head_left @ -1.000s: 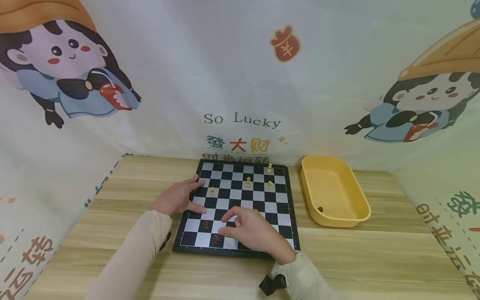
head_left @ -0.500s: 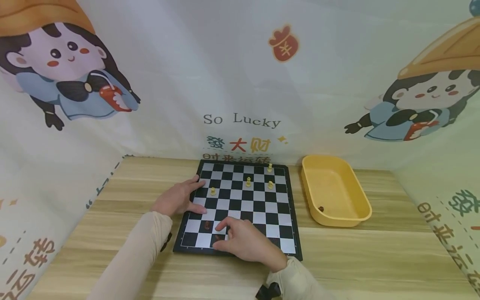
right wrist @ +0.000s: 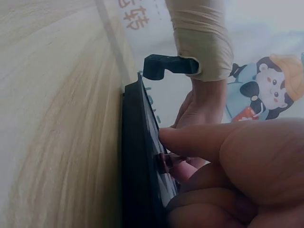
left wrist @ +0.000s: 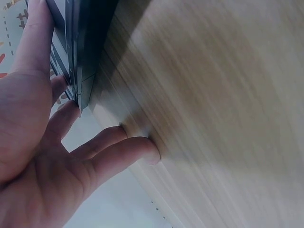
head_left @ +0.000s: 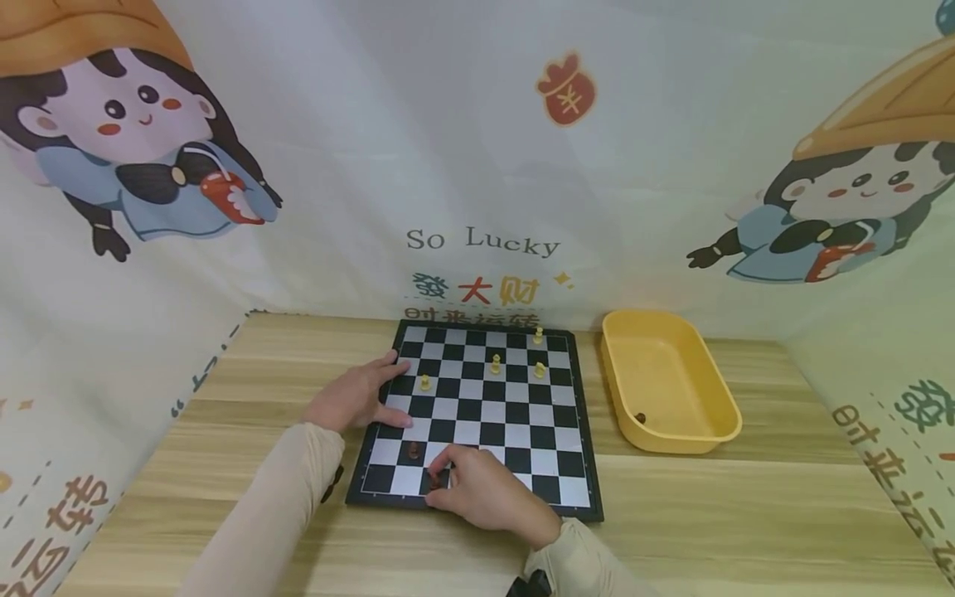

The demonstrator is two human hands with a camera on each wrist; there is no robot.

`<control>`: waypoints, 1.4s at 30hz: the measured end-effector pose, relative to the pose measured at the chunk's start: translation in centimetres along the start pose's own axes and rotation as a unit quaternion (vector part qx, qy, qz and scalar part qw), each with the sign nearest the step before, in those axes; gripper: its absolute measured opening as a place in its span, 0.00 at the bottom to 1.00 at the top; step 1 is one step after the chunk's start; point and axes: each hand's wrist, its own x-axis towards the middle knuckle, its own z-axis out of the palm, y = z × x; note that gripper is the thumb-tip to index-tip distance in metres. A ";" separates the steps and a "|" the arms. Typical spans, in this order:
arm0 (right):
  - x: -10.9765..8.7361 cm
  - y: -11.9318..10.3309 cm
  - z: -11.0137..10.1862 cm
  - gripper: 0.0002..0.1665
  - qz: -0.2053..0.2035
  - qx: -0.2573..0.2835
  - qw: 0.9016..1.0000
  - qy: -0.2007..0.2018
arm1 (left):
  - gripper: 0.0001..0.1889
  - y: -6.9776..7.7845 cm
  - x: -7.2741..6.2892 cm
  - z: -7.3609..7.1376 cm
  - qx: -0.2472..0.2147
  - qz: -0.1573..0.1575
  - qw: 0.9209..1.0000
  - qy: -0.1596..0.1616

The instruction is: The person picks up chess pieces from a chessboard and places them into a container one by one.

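A black-and-white chessboard (head_left: 470, 410) lies on the wooden table. My left hand (head_left: 354, 395) rests at its left edge, thumb and index finger over the board; in the left wrist view, other fingers (left wrist: 128, 152) reach down to the tabletop. Near the front edge, my right hand (head_left: 488, 489) pinches a dark red chess piece (head_left: 436, 482) between thumb and index finger. Its round base (right wrist: 164, 163) is close against the board in the right wrist view, its top partly hidden by fingers. Another dark red chess piece (head_left: 414, 450) stands just behind and left of it.
Several pale yellow chess pieces, one a pawn-like piece (head_left: 425, 383), stand on the board's far half. To the right is a yellow tray (head_left: 675, 373) with a small dark piece (head_left: 640, 418) inside. A printed cloth (head_left: 477, 166) hangs behind the table.
My right hand has moved left and toward the front edge of the board, and its thumb and index finger have closed around the front red chess piece. The left hand has stayed in place.
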 end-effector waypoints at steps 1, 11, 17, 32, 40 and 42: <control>0.0 0.1 0.1 0.13 0.002 0.002 1.000 0.000 | 0.53 0.0 0.0 0.0 0.000 0.000 1.000 0.001; 0.2 0.6 0.3 0.07 0.013 0.022 0.999 0.022 | 0.53 0.0 -0.3 0.0 0.004 0.007 1.000 0.015; 0.2 0.5 0.4 0.05 0.015 0.013 0.999 0.033 | 0.53 0.0 -0.2 0.0 0.003 0.006 1.000 0.012; 0.2 0.5 0.4 0.04 0.017 0.009 0.999 0.032 | 0.53 -0.3 0.0 0.3 0.003 0.006 1.000 0.016; 0.0 0.3 -0.2 0.05 0.018 0.032 0.999 0.026 | 0.53 0.0 -0.2 0.2 -0.001 0.000 1.000 0.008; -0.1 0.2 -0.4 0.06 0.017 0.033 0.999 0.023 | 0.53 0.1 -0.2 0.1 0.000 0.001 1.000 0.008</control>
